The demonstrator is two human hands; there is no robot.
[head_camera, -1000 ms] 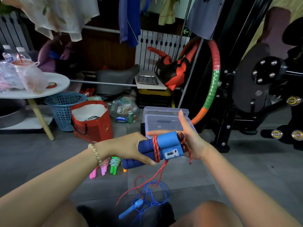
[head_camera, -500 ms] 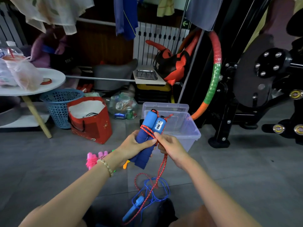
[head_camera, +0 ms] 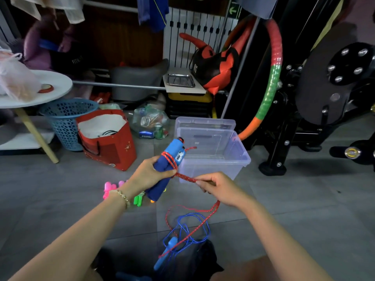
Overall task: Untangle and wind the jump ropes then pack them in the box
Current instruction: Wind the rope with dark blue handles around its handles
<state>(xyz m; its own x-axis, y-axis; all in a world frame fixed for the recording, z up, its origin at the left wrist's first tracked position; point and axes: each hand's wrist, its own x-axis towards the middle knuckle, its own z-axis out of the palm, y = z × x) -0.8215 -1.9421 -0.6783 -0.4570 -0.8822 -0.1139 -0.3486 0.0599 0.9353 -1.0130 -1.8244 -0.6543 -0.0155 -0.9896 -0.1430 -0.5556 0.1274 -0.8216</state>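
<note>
Red bag beside blue basket; white round table above; striped hoop right.

Parts hidden or not readable

The left hand covers the middle of the blue handles, and the red rope goes out of sight inside the right hand. The pink handles and green handles lie partly behind the left wrist. The digits of the counter are too small to read.
</note>
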